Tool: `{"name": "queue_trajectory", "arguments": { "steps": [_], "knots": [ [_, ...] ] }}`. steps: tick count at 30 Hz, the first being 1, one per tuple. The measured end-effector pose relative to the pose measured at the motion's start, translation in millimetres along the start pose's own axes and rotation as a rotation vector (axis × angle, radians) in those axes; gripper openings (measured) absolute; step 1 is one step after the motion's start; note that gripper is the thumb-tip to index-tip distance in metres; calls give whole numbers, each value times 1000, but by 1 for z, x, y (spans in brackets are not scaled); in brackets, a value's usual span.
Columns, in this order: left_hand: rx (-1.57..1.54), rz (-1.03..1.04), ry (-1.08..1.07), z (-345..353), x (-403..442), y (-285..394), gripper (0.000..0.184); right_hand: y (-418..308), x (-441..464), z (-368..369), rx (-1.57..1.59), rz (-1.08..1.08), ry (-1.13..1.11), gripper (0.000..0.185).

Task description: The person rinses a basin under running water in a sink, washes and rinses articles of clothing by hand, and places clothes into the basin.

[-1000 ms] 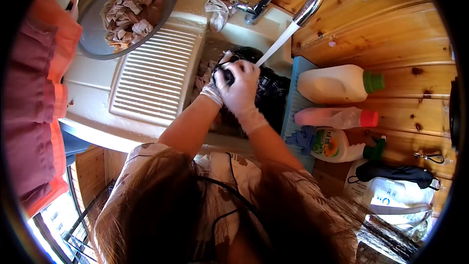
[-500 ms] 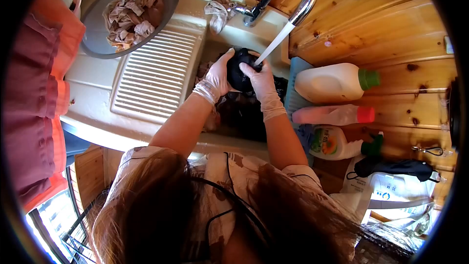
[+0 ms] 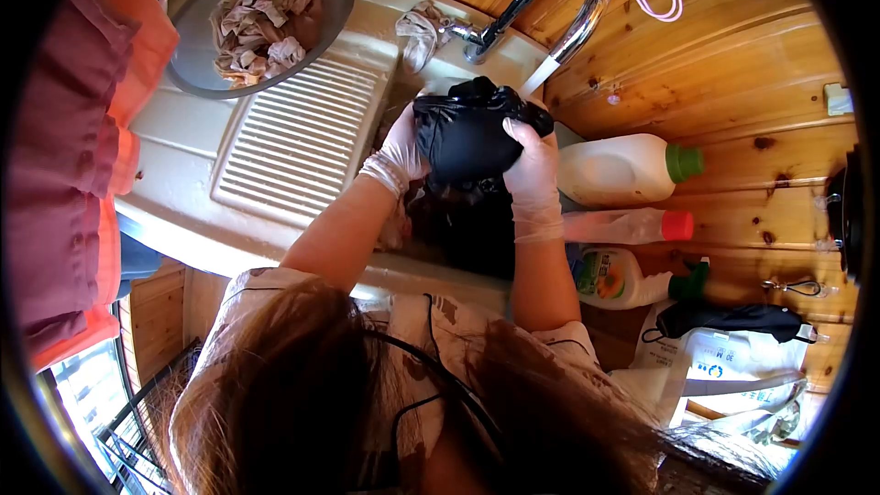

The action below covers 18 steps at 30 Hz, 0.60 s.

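Note:
A wet black cloth (image 3: 467, 142) is spread between my two gloved hands above the sink basin. My left hand (image 3: 405, 145) grips its left edge, the fingers partly hidden behind it. On the right edge, my right hand (image 3: 533, 163) is closed with the thumb in front. Water runs from the curved faucet (image 3: 587, 14) and passes behind the cloth's right end. More dark cloth (image 3: 472, 234) lies in the basin below, with light pinkish cloth along the basin's left side.
The ribbed washboard (image 3: 298, 137) lies left of the basin, a grey bowl (image 3: 335, 9) of beige cloth behind it. At the right stand a white bottle (image 3: 623, 170), a pink bottle (image 3: 614, 226) and a spray bottle (image 3: 619, 279). A small cloth (image 3: 422, 35) hangs by the tap.
The black cloth, bunched up before, is now opened out wider and raised toward me. My hands have moved farther apart, the right one shifting to the right.

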<state>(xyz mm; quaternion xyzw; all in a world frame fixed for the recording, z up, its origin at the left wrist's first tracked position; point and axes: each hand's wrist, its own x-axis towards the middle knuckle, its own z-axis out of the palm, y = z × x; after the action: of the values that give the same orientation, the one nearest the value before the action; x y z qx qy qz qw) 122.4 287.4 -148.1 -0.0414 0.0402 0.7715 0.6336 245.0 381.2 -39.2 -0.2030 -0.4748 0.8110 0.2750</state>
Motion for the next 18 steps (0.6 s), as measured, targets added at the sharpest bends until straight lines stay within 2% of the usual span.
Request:
{"name": "queue_trajectory", "arguments": {
  "steps": [1,2,3,4,5,6,8,9,10,11,13,15,16,17,18],
  "knots": [
    [-4,-15,-81,5,-4,-1,58,2,1,2,-172,-91,30,37],
    [165,-121,-177,31,-27,0,63,6,2,4,-343,-183,55,36],
    [114,-121,-144,34,-30,-4,66,11,1,6,-506,-289,66,31],
    [60,-119,-110,36,-33,-6,70,14,1,8,-699,-466,12,31],
    [12,-175,-199,42,-42,-5,77,16,0,5,-909,-623,-68,33],
    [8,-102,-217,32,-36,-5,84,17,-1,2,-1115,-786,-153,34],
    [-187,-38,-110,32,-37,3,84,20,-14,6,-1403,-802,-329,35],
    [-112,-93,-224,33,-39,3,84,22,-20,10,-1462,-812,-398,36],
    [-118,-147,-407,20,-37,3,75,24,-26,14,-1517,-818,-468,37],
    [549,102,-304,14,-44,1,68,21,-32,25,-1568,-826,-544,39],
    [1396,433,-254,18,-61,-5,56,16,-45,46,-1710,-834,-656,49],
    [1274,413,-343,21,-70,-8,53,22,-42,45,-1726,-850,-652,62],
    [973,322,-338,18,-67,-6,53,28,-37,40,-1706,-874,-624,67],
    [1249,409,-330,-1,-59,-4,53,34,-38,42,-1691,-826,-585,62],
    [1230,413,-290,-5,-61,-5,53,35,-39,45,-1705,-822,-559,62]
  ]
}}
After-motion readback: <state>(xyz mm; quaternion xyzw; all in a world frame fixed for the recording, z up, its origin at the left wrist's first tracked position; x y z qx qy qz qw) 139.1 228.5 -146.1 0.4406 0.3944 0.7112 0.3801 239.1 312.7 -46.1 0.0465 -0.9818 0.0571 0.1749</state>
